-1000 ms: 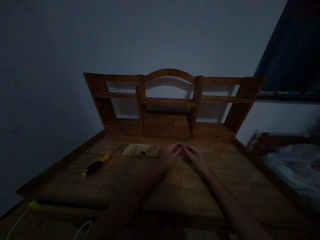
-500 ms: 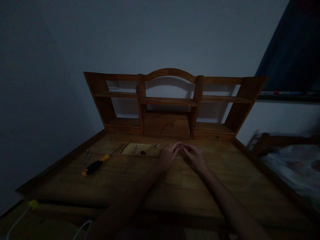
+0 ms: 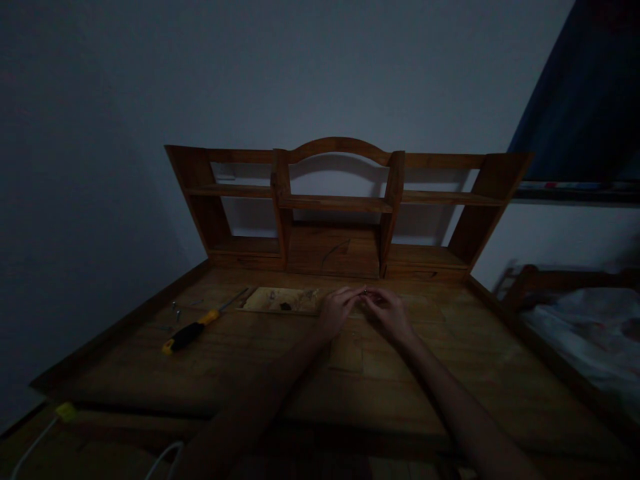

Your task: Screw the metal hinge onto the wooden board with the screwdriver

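Observation:
Both my hands rest on a wooden desk top (image 3: 280, 373) in dim light. My left hand (image 3: 339, 309) and my right hand (image 3: 387, 312) meet fingertip to fingertip, pinched together on a tiny metal piece (image 3: 365, 291) that I cannot name. Just left of my left hand lies a pale rectangular patch of bare wood (image 3: 283, 299) set in the desk surface. A screwdriver (image 3: 193, 333) with a yellow and black handle lies further left, its shaft pointing toward the patch.
A wooden hutch with shelves (image 3: 340, 203) stands at the back of the desk against a pale wall. Small screws (image 3: 175, 308) lie near the screwdriver. White cables (image 3: 45, 430) hang at the lower left. A bed with light bedding (image 3: 585, 327) is at the right.
Hands stay pinched together at the same spot; the fingertips shifted only slightly. Nothing else moved.

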Demonstrator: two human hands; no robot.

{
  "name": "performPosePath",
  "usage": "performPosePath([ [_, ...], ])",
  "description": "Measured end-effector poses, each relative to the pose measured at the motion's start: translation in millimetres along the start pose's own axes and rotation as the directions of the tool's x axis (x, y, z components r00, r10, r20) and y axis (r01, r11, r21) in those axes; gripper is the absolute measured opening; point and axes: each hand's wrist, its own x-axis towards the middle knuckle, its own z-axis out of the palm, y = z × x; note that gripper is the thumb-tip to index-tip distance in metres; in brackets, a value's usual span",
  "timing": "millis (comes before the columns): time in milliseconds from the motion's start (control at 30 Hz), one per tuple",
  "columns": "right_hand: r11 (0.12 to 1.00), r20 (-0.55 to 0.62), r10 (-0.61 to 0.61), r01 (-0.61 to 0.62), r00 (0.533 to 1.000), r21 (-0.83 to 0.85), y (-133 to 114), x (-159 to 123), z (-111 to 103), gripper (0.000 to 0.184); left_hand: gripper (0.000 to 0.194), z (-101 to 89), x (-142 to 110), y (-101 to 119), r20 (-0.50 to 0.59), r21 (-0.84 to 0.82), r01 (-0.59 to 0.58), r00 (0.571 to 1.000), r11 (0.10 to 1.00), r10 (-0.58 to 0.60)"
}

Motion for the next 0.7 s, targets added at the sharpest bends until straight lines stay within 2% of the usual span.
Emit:
performPosePath([
  [400, 1.000, 0.033, -0.012, 0.012, 0.999, -0.003, -7.9, 1.4, -4.1, 0.028, 0.029, -0.2, 0.7, 1.6, -0.015, 0.042, 0.031, 0.999, 0.999, -0.031],
  [700, 1.000, -0.042, 0.005, -0.006, 0.999, -0.030, -8.0, 0.3, -4.8, 0.026, 0.031, 5.5, 0.8, -0.9, 0.065, -0.116, 0.072, 0.996, 0.991, -0.065],
])
